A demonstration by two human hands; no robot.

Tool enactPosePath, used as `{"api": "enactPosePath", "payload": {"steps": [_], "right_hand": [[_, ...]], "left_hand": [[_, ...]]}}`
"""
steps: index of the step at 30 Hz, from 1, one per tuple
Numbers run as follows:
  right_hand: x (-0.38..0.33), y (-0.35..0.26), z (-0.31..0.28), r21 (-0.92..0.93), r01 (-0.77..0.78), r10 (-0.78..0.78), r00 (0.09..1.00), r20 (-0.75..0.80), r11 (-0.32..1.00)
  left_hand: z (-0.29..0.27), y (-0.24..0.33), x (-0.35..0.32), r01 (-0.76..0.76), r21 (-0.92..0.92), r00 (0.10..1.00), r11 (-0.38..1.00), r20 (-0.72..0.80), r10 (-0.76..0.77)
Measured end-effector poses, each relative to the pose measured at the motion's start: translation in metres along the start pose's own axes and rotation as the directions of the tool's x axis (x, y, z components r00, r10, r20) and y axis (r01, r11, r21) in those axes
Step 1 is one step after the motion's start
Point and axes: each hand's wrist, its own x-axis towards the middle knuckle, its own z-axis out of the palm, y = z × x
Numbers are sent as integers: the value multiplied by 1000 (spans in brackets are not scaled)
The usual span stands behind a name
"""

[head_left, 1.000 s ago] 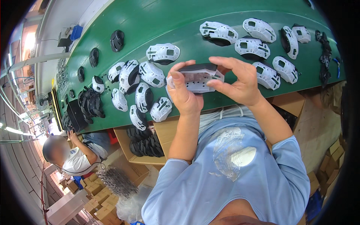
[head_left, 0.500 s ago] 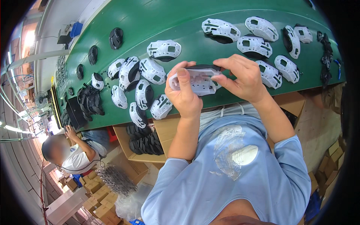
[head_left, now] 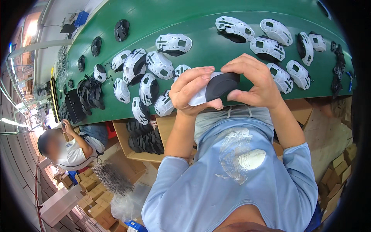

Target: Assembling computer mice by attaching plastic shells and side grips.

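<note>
Over the table's near edge I hold a curved white plastic shell [head_left: 198,98] with a smooth black cover [head_left: 222,86] on its outer side. My left hand [head_left: 189,91] is wrapped round the white end. The fingers and thumb of my right hand [head_left: 256,82] grip the black end from above and below. The shell's inner side is turned out of sight. Left of my hands several slotted white shells with black parts, such as one shell [head_left: 174,43], lie on the green table [head_left: 208,52]. More shells [head_left: 266,47] lie to the right.
Black pieces [head_left: 121,30] lie at the far left, near a black bin [head_left: 74,106]. A carton [head_left: 148,156] of dark parts stands below the table edge. Another person [head_left: 79,150] sits at the left. Dark parts [head_left: 337,69] lie in a row at the right end.
The shell has been turned over: its hollow inside faced me before, and now its black outer cover does. My right hand has moved from a fingertip pinch to a wider grip.
</note>
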Motion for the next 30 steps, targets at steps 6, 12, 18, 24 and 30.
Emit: {"api": "enactPosePath", "payload": {"steps": [6, 12, 18, 24, 30], "right_hand": [[5, -6, 1, -36, 18, -17, 999, 43, 999], [-1, -11, 11, -282, 4, -19, 999, -49, 959], [5, 2, 16, -331, -9, 7, 1000, -8, 943], [-5, 25, 23, -329, -58, 46, 998, -46, 943], [-3, 32, 22, -323, -37, 11, 997, -82, 946]], "left_hand": [[-5, -2, -1, -73, 84, 997, 994, 30, 71], [4, 10, -3, 212, 96, 976, 973, -75, -205], [15, 25, 5, 696, -300, 617, 653, -216, -757], [22, 22, 16, 732, -491, 491, 472, -99, -865], [32, 19, 9, 711, -518, 476, 476, -144, -867]]}}
